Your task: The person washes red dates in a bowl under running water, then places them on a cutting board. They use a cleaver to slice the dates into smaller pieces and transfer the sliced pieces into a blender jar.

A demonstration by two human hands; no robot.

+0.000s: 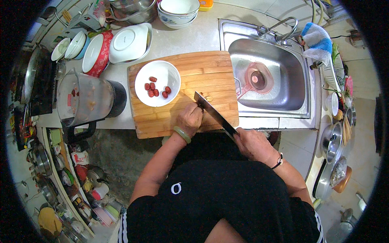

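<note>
My right hand grips the handle of a kitchen knife with a wide dark blade, slanted across the wooden cutting board. Curled beside the blade near its tip, my left hand wears a pale green bangle. A small dark piece shows at its fingertips, mostly hidden; it looks like a red date. Just past the blade lie a few small pale brown pieces. On the board's left part stands a white bowl with several red dates in it.
Left of the board stands a clear blender jug with reddish pieces inside. Stacked dishes and bowls line the back. At right, a steel sink holds a pink strainer or scoop. The counter edge runs before me.
</note>
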